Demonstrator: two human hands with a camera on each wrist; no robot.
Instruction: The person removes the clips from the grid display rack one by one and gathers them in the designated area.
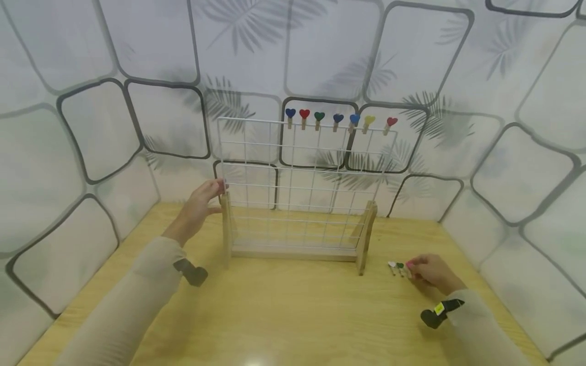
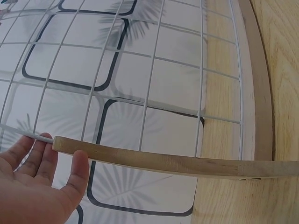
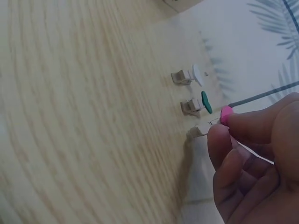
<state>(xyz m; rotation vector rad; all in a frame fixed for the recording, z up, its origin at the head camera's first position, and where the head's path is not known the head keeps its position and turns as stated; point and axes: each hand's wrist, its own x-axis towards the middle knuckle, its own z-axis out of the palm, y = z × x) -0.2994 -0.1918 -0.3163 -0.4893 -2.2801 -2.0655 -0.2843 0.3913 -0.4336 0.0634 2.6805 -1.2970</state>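
With thumb and fingertips, my right hand pinches a mini wooden clothespin with a pink heart, whose wooden end is low over the table. Beside it lie a green-heart clothespin and a white-heart clothespin. My left hand touches the left side of a white wire grid rack. Its fingertips meet the side wire just above the left wooden post, and the thumb rests against that post. Several heart clothespins are clipped along the rack's top wire, in blue, red, green and yellow.
The rack's wooden base and right post stand on a light wood table. Patterned covering encloses the back and both sides, close behind the rack. Toward its left end, the top wire carries no clothespins.
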